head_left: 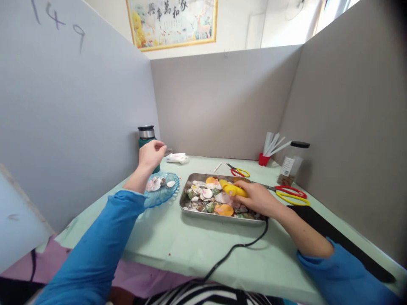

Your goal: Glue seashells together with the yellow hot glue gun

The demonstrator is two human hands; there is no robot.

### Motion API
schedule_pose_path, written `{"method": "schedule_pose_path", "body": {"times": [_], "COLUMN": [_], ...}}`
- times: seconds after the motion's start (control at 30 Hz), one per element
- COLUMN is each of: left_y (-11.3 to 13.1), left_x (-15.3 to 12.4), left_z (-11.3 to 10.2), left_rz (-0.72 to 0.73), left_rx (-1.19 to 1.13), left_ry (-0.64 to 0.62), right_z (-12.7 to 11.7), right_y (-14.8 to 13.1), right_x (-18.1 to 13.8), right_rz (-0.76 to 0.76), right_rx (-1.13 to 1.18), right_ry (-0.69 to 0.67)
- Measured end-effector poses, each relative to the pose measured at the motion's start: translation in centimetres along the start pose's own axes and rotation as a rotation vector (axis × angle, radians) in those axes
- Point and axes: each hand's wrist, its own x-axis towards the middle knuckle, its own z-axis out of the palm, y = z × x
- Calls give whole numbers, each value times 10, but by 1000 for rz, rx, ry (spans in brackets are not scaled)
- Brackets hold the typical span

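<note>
My right hand (254, 198) is wrapped round a yellow glue gun (233, 188) held over a metal tray (219, 215). Shells in white, orange and green fill that tray, among them an orange shell (224, 209) below the gun. A black cord (235, 247) runs from the tray's right end toward my lap. My left hand (151, 153) is raised above a blue scalloped plate (163, 197), thumb and fingers pinched together. Whatever may be between those fingertips is too small to make out. Several shells (155, 184) lie on the plate, partly behind my left forearm.
Behind my left hand stands a green bottle (146, 133), near a white packet (177, 158). Small scissors (238, 170) lie beyond the tray, larger scissors (291, 195) to its right. A red cup (263, 159) of white sticks, a jar (291, 165) and a black mat (330, 237) line the right.
</note>
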Motion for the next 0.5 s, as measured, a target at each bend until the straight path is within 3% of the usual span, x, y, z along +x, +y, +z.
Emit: {"method": "schedule_pose_path", "body": {"times": [0.07,0.17,0.37,0.5], "left_y": [26,61,91,85], "left_x": [-12,-14,9,19], "left_z": [8,36,115,143], "left_rz": [100,250,366,345], "left_rx": [-56,-111,29,42], "left_ry": [-177,-631,-868,-987], "right_z": [0,5,13,10], "right_y": [-2,-3,-3,-4], "right_x": [2,6,10,7], "right_rz": [66,146,287,299], "right_rx": [94,321,779,890], "right_ry": [116,206,192,214]}}
